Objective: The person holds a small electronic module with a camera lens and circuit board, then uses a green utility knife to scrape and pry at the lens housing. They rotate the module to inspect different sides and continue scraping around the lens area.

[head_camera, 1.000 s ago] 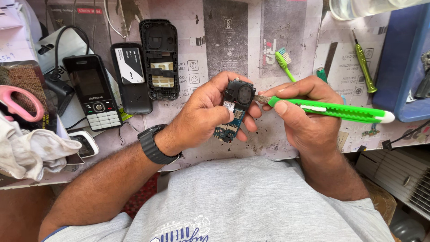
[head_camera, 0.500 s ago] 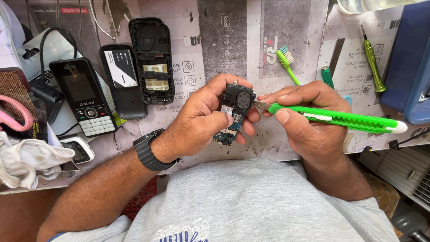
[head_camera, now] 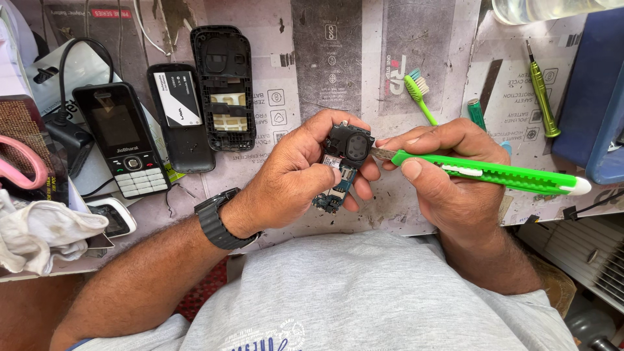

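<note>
On the bench [head_camera: 338, 58], the keypad phone [head_camera: 123, 140], battery [head_camera: 179, 120] and open phone shell [head_camera: 224, 88] lie in a row toward the left edge, the toothbrush [head_camera: 419, 94] and screwdriver [head_camera: 543, 97] toward the right edge.

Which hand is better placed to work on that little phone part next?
Probably the right hand: it holds the green utility knife, blade at the phone part, which the left hand grips.

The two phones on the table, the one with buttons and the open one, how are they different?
The button phone is whole, showing its dark screen and keypad. The open phone is only a black shell, back cover off, insides bare. The button phone lies tilted; the open phone lies straighter. Both are black and lie flat, away from the hands.
</note>
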`<state>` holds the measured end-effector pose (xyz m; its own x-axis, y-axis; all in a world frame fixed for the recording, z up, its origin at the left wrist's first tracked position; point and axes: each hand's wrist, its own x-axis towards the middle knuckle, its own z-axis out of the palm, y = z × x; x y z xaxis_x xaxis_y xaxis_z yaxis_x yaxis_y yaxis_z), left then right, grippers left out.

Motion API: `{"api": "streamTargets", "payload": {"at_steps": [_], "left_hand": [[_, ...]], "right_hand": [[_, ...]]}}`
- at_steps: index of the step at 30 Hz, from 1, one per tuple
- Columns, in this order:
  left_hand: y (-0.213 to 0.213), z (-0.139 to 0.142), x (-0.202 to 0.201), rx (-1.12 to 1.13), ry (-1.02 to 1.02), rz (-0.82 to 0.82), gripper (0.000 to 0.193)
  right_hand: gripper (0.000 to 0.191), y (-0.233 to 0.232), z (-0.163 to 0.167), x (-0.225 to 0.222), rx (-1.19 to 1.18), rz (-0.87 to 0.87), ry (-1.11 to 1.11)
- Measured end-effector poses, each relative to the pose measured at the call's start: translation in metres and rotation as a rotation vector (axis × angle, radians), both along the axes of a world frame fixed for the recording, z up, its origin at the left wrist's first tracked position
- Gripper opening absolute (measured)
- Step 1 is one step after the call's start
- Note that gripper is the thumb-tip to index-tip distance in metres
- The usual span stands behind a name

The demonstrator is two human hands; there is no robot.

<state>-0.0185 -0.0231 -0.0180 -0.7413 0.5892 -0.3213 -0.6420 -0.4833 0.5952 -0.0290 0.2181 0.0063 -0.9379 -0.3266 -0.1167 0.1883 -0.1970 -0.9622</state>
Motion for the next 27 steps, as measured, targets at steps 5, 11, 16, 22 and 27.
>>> {"api": "streamTargets", "payload": {"at_steps": [5, 11, 16, 22, 27], "left_hand": [[0.0002, 0.0002, -0.0001, -0.003, -0.001, -0.003, 0.053], [0.0000, 0.0002, -0.0007, -0.005, -0.011, -0.005, 0.053], [0.0007, 0.0008, -0.0008, -0.009, -0.002, -0.003, 0.050], [0.0018, 0.0022, -0.0002, -0.070, 0.043, -0.005, 0.043], [0.0027, 0.0024, 0.0000, -0.079, 0.055, -0.001, 0.038]], "right_hand": [[0.012, 0.0010, -0.0012, 0.0001, -0.002, -0.001, -0.003], [0.012, 0.0012, -0.0010, 0.0016, 0.005, -0.010, -0.016], [0.011, 0.0018, -0.0003, 0.0019, 0.013, -0.008, -0.016], [0.010, 0.0017, -0.0003, 0.0001, -0.014, 0.009, -0.017], [0.012, 0.0012, -0.0002, -0.0001, -0.009, 0.008, -0.011]]}}
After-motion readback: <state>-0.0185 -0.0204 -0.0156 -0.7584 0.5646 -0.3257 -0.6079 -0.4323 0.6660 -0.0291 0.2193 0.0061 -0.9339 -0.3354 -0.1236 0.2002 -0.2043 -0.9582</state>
